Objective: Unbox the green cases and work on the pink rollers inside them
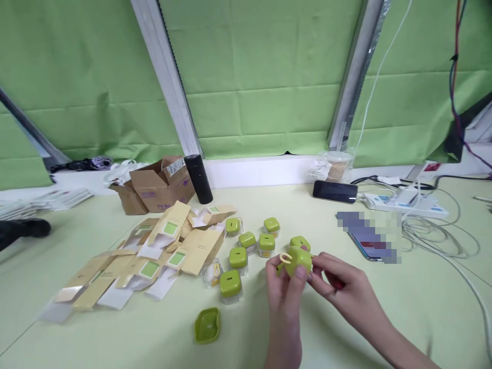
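My left hand [286,302] is closed around a rounded green lid [300,260], with the thumb on its near face. A pale yellow loop [285,258] sticks out on the lid's left side. My right hand [342,287] pinches close against the lid's right edge. In its curled fingers shows a small red object [338,284], mostly hidden. Left of my hands stand several small clear containers with green lids, the nearest being one container [230,284]. A clear piece with a yellow loop [213,271] lies beside them. An upturned green cap [207,325] rests nearer to me.
Opened kraft paper boxes [154,261] are heaped at left. Behind them are a cardboard carton [163,187] and a black bottle [199,179]. A black phone [335,191], a second phone [367,241], a power strip [407,205] and coiled cables [434,230] occupy the right.
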The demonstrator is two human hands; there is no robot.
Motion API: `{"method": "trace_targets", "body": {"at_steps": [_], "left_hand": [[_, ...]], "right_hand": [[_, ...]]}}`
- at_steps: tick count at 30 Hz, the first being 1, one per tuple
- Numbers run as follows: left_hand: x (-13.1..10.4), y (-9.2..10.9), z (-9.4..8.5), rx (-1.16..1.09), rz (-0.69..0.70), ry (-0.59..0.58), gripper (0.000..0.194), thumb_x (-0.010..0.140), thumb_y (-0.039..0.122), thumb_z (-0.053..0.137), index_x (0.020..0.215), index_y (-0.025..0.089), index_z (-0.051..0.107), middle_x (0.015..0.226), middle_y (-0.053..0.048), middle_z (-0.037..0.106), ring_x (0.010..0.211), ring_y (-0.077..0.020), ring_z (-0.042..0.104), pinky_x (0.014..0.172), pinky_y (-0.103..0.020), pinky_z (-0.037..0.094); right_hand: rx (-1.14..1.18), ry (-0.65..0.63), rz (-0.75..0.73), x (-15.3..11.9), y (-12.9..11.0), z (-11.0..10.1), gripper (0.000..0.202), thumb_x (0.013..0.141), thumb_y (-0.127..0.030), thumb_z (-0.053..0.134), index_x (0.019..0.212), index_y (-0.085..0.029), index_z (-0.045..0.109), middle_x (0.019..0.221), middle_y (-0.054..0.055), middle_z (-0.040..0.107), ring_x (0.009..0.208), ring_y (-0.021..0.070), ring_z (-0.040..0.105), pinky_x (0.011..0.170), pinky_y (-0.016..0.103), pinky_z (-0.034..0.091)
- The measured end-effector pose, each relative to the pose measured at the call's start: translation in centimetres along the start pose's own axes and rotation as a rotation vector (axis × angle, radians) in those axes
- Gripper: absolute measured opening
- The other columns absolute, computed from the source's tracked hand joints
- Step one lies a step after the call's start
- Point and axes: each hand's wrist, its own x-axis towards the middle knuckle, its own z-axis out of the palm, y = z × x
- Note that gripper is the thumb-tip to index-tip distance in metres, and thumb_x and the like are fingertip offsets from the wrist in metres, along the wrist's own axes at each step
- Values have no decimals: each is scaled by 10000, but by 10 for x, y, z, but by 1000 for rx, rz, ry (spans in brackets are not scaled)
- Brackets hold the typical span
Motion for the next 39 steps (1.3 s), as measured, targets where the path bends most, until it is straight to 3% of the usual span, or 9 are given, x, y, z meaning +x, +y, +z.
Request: {"method": "trace_targets", "body": {"at_steps": [4, 9, 12, 16, 20, 25, 31, 34, 39], "left_hand": [[-8, -15, -1, 68, 71, -24, 406, 672, 369, 747, 956, 206, 507, 1084, -125, 677, 1047, -281, 617, 909, -439, 461], [-8, -7, 0, 203, 76, 61, 515, 712, 463, 682, 1123, 199, 519, 1106, -116, 671, 1113, -281, 579, 945, -409, 444], [2, 16, -4, 258, 157, 165, 453, 792, 486, 575, 1125, 183, 523, 1100, -104, 661, 1100, -252, 584, 956, -383, 432], [17, 41, -11, 501, 199, 272, 461, 786, 436, 597, 1192, 238, 502, 1193, -71, 603, 1111, -224, 559, 938, -358, 426], [26, 37, -16, 1016, 114, -3, 413, 722, 413, 668, 1084, 218, 627, 1156, -80, 575, 1120, -263, 506, 960, -385, 383], [34, 13, -19, 1357, 126, -321, 423, 706, 315, 664, 1115, 219, 619, 1061, -85, 578, 1070, -284, 490, 943, -412, 376], [37, -1, -21, 1600, 190, -317, 403, 750, 316, 578, 1132, 190, 587, 1032, -116, 595, 1042, -320, 479, 901, -452, 372], [37, 0, -17, 1667, 174, -282, 361, 716, 305, 594, 1054, 178, 606, 1002, -122, 597, 1011, -325, 484, 867, -449, 389], [38, 1, -12, 1739, 113, -267, 438, 608, 209, 645, 1039, 146, 600, 1022, -135, 594, 1030, -344, 459, 875, -456, 382]], "right_hand": [[247, -31, 207, 1, -2, 10, 274, 746, -380, 629, 591, -154, 645, 533, -29, 423, 509, 98, 339, 461, 227, 310], [337, 27, 253, -1, 1, 9, 264, 710, -394, 649, 620, -163, 559, 482, -71, 335, 452, 73, 289, 423, 202, 274], [163, 28, 224, 2, 10, -4, 219, 764, -391, 590, 718, -178, 571, 504, -62, 402, 427, 76, 315, 409, 200, 283], [-351, -102, 151, 10, 30, -20, 139, 804, -341, 562, 809, -225, 639, 676, -17, 594, 518, 111, 510, 518, 226, 388], [-649, -275, 61, 12, 44, -20, 231, 871, -340, 470, 876, -246, 682, 765, 11, 662, 585, 159, 615, 536, 255, 396], [-587, -329, 132, 8, 46, -33, 322, 812, -213, 467, 1056, -256, 671, 721, 3, 684, 609, 163, 625, 560, 249, 426], [-484, -281, 218, 8, 49, -51, 336, 808, -197, 417, 1012, -255, 677, 825, 14, 705, 632, 165, 625, 595, 264, 467], [-420, -340, 176, 9, 50, -44, 369, 808, -239, 455, 1147, -268, 596, 915, 19, 690, 667, 174, 647, 639, 286, 486], [-455, -421, 5, 6, 47, -26, 672, 702, -157, 492, 1341, -324, 370, 1161, 26, 596, 637, 156, 649, 629, 291, 484]]}}
